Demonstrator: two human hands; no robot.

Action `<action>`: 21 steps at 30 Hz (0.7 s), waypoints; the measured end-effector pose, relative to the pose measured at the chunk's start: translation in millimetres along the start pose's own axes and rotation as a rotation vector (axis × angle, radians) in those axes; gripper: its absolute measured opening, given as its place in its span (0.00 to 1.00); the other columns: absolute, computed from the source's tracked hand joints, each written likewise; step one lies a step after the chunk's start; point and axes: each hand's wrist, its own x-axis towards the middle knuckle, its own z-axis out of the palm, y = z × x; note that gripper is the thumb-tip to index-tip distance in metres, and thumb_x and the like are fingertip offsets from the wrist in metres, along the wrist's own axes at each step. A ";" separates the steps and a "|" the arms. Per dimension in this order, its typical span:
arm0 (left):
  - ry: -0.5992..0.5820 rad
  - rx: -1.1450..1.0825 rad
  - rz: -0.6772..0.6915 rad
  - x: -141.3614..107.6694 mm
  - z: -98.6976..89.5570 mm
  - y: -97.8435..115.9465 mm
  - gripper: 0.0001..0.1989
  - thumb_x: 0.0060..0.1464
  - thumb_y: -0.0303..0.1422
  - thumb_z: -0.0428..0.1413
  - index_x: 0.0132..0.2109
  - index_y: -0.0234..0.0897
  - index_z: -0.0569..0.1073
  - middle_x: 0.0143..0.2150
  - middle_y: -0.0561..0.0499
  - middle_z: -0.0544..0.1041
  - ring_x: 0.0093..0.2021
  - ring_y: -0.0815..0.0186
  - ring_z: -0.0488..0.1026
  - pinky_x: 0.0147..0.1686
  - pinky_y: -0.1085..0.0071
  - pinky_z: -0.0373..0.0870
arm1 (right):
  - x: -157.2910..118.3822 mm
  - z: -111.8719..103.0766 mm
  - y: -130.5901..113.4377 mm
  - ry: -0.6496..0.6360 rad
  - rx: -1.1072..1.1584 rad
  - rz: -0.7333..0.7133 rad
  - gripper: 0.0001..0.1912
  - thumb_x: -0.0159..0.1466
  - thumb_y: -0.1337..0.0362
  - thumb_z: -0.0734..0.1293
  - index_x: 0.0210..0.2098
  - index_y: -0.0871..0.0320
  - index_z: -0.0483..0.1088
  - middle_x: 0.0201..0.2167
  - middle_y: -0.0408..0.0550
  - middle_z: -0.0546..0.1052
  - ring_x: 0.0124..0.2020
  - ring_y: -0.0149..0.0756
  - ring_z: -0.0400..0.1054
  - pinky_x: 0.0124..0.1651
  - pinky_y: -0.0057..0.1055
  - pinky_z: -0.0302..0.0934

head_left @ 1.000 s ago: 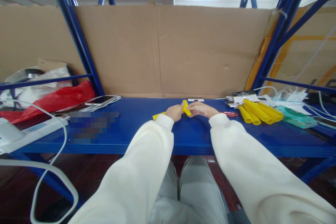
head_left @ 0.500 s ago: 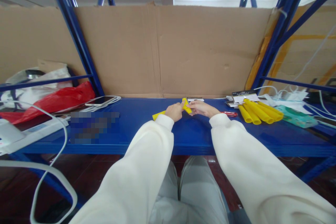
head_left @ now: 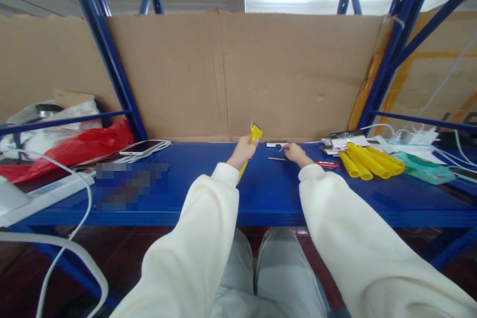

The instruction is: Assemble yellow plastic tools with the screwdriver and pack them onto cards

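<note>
– Both hands have drawn apart since the earlier frame, and the yellow tool (head_left: 256, 132) has swung from lying sideways to standing steeply, head up.
– Who has it now?
– Just the left hand (head_left: 243, 151), near the centre of the frame. Its fingers are wrapped closed around the handle, with the head showing above and the handle's end below.
– And the right hand (head_left: 295, 153)?
– Right of centre, fingertips beside the small black-and-white piece (head_left: 276, 144) at the foot of the cardboard (head_left: 290, 74). Whether they pinch anything, I can't tell.
– What's under it?
– Seen from here, it covers the middle of the red-handled screwdriver (head_left: 327, 164); the shaft shows to its left, the handle to its right. Touching or not, I can't say.
– Anything farther over?
– Yellow tubes (head_left: 367, 161), bunched on the blue tabletop (head_left: 201, 179) at the right.
</note>
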 end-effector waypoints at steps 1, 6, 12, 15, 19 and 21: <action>-0.019 -0.026 -0.040 -0.6 -0.3 0.4 0.11 0.63 0.28 0.50 0.44 0.29 0.76 0.31 0.46 0.77 0.29 0.65 0.75 0.33 0.68 0.73 | 0.2 0.6 -2.0 0.012 0.038 -0.033 0.12 0.61 0.66 0.68 0.43 0.52 0.81 0.47 0.54 0.82 0.54 0.50 0.73 0.57 0.45 0.64; 0.018 0.358 0.075 -12.2 -2.7 -1.4 0.15 0.62 0.25 0.49 0.52 0.31 0.75 0.41 0.43 0.79 0.40 0.60 0.78 0.40 0.67 0.73 | -7.4 -2.8 -27.3 0.030 0.413 -0.278 0.12 0.66 0.60 0.65 0.40 0.59 0.79 0.43 0.55 0.82 0.46 0.43 0.75 0.53 0.39 0.67; -0.041 0.902 0.213 -24.1 -2.3 -1.7 0.28 0.65 0.24 0.42 0.71 0.32 0.57 0.57 0.36 0.74 0.53 0.57 0.76 0.49 0.66 0.71 | -37.3 -18.3 -50.4 -0.288 0.784 -0.274 0.16 0.66 0.51 0.67 0.41 0.57 0.77 0.38 0.50 0.82 0.36 0.34 0.76 0.38 0.27 0.68; -0.087 1.009 0.211 -24.8 -0.5 -2.3 0.28 0.65 0.23 0.41 0.71 0.32 0.55 0.56 0.35 0.74 0.53 0.58 0.76 0.48 0.67 0.72 | -49.2 -25.4 -51.8 -0.531 0.905 -0.263 0.15 0.63 0.53 0.70 0.42 0.57 0.77 0.37 0.49 0.81 0.36 0.32 0.76 0.36 0.24 0.67; -0.080 1.038 0.199 -24.2 1.4 -4.5 0.29 0.65 0.23 0.40 0.72 0.32 0.54 0.55 0.35 0.73 0.52 0.58 0.76 0.47 0.67 0.72 | -56.2 -30.8 -52.5 -0.665 0.971 -0.276 0.14 0.59 0.59 0.75 0.44 0.56 0.77 0.41 0.48 0.81 0.38 0.31 0.76 0.37 0.23 0.68; -0.079 1.032 0.197 -24.0 2.0 -5.6 0.29 0.65 0.23 0.41 0.72 0.32 0.54 0.54 0.35 0.74 0.52 0.58 0.75 0.47 0.67 0.72 | -57.6 -32.0 -53.0 -0.682 0.968 -0.281 0.15 0.58 0.60 0.75 0.44 0.55 0.77 0.43 0.48 0.81 0.39 0.31 0.76 0.38 0.23 0.68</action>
